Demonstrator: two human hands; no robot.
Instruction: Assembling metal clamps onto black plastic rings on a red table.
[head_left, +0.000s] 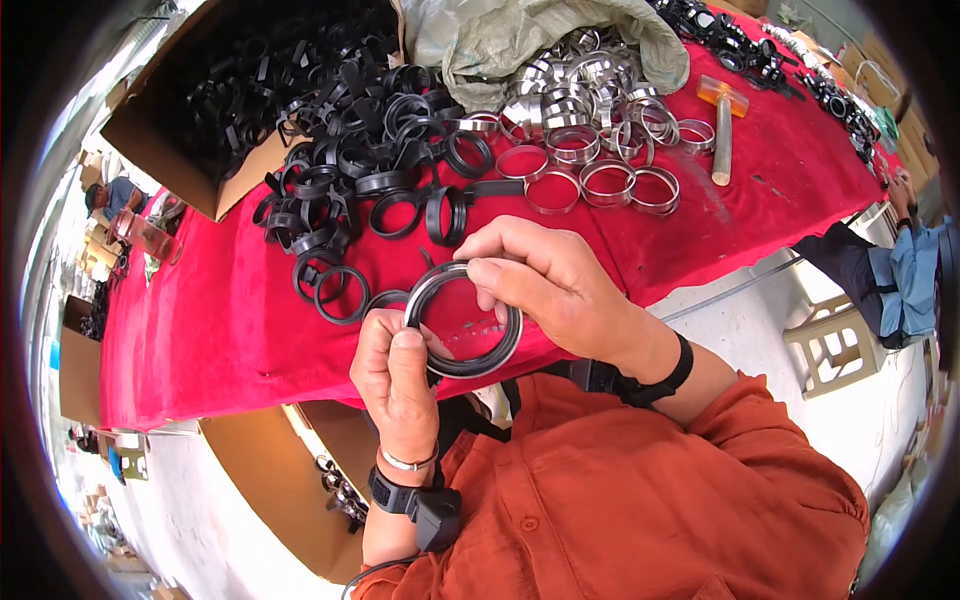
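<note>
Both hands hold a black ring with a silvery metal edge, raised just over the table's near side. My left hand pinches its left side between thumb and fingers. At the upper right of the ring, my right hand grips the rim, the thumb lying on top. Beyond the hands lies a heap of black plastic rings, some with tabs. To its right, shiny metal rings spill from a pale woven sack.
A red cloth covers the table. A mallet with an amber head lies right of the metal rings. At the far left stands a cardboard box of black parts; another box is below the table edge. Another person sits at right near a stool.
</note>
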